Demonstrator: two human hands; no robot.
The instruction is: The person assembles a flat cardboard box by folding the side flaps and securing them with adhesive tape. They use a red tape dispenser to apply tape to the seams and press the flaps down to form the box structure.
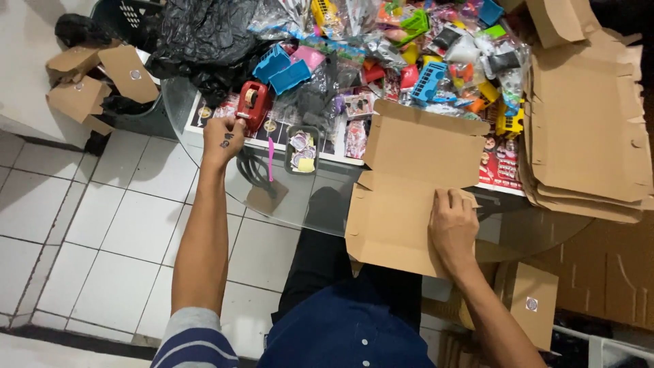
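Two hands work apart. Right hand [453,228] lies flat, fingers spread, pressing down the half-folded brown cardboard mailer box [409,184] directly beneath it at the glass table's edge [300,211]. Left hand [223,138], reaching far to the left, closes on the red handheld tape dispenser [253,103]. Judged step: fetching tape for a folded box; bringing the dispenser across calls for keeping the flaps pinned.

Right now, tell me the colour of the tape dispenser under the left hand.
Red tape dispenser, seen in the head view.
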